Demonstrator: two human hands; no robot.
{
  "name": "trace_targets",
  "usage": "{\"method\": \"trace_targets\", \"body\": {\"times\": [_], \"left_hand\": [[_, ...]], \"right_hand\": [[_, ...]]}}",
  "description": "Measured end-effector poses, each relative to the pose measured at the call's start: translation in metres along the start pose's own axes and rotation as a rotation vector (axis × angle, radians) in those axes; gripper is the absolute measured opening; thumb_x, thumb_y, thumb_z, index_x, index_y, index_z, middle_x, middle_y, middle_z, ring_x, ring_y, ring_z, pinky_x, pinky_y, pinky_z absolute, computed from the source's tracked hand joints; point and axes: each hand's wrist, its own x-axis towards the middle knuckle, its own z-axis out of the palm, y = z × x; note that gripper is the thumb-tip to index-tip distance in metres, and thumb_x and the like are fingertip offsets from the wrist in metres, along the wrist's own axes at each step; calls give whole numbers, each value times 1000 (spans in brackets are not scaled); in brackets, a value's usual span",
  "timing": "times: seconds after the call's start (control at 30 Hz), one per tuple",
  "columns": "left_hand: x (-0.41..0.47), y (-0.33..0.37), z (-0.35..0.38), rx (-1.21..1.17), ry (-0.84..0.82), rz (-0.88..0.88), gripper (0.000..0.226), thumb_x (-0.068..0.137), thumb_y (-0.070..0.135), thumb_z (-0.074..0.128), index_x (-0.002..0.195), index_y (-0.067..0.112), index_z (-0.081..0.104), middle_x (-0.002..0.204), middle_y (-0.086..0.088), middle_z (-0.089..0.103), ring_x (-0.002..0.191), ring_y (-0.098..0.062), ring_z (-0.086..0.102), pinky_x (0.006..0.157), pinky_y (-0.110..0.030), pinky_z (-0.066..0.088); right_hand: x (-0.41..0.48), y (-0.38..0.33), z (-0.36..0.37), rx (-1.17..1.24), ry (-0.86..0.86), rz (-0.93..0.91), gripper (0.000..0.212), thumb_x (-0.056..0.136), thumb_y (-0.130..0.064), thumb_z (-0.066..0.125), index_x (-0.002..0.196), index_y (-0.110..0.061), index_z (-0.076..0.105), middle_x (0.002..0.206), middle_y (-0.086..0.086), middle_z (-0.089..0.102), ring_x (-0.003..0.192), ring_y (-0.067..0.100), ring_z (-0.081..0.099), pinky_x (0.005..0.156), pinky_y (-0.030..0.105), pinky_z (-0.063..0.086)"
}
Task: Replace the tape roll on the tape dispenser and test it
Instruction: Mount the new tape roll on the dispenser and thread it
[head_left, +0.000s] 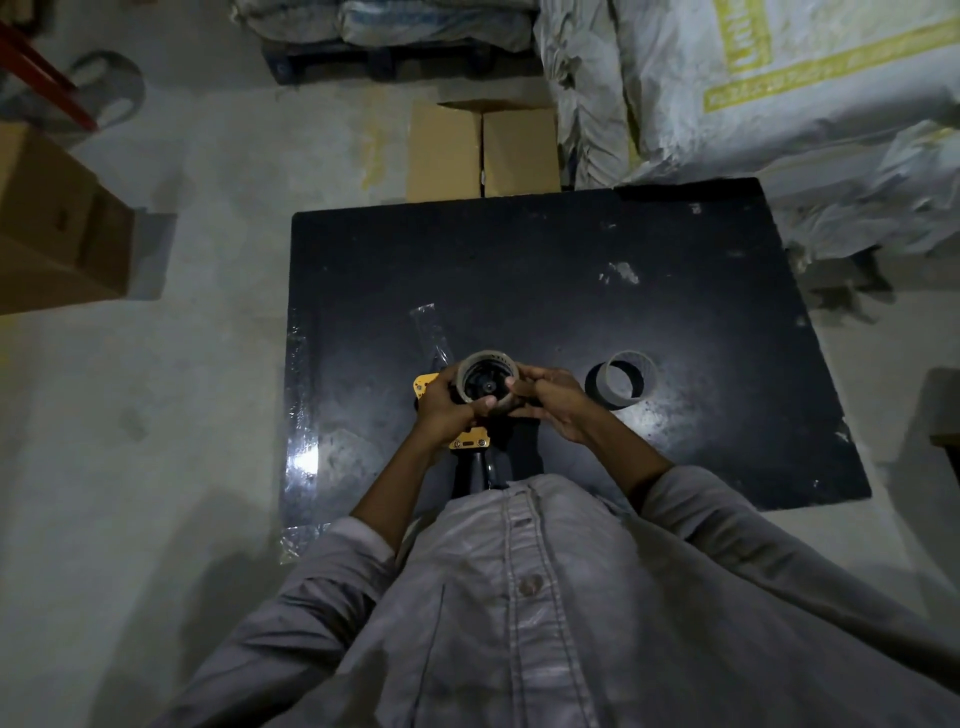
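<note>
A yellow and black tape dispenser (470, 441) lies flat on the black table (571, 270), its handle pointing toward my body. A tape roll (491, 359) sits over the dispenser's black hub. My left hand (447, 405) grips the roll's left side and the dispenser's yellow frame. My right hand (548, 400) pinches the roll's right rim with thumb and fingers. A second cardboard ring, an empty tape core (626, 382), stands on the table just right of my right hand.
A strip of clear tape (434, 332) lies on the table beyond the dispenser. A cardboard box (483, 150) stands past the table's far edge, another box (52, 223) at left, and large woven sacks (753, 104) at back right.
</note>
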Motion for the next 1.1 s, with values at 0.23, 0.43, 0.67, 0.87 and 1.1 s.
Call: {"method": "trace_targets", "body": {"times": [0.23,0.43,0.67,0.87,1.1], "left_hand": [[-2,-1,-3,-38,0,-16,72,93,-8,83,158,8,55,150,-23,66,141,-45,65,106,-58,62],[-3,-1,0,96,26,10,73,92,2,87,156,15,55,148,-12,68,140,-35,66,115,-62,57],[-4,-4,2,127,21,69,71,92,-1,86,155,9,55,150,-13,67,144,-33,63,123,-56,52],[-7,-3,2,152,22,98,72,92,-1,87,155,8,54,150,-13,67,144,-32,63,125,-52,51],[-9,2,-2,239,6,119,69,92,7,89,155,9,59,147,-12,71,141,-30,66,123,-50,53]], "right_hand": [[-2,-2,2,-21,-26,8,52,111,-6,67,161,0,56,155,26,66,149,42,62,127,60,49],[-7,8,10,15,56,-19,53,112,-2,63,164,1,52,158,24,64,150,43,61,128,60,48],[-12,9,17,-28,85,-34,52,113,0,59,165,2,50,158,28,62,150,44,60,127,57,50],[-16,9,20,-60,93,-46,52,114,0,58,165,1,50,157,30,62,150,45,60,126,58,50],[-24,1,19,-73,58,-42,48,115,-5,57,163,-7,56,157,22,65,149,38,63,126,57,51]]}}
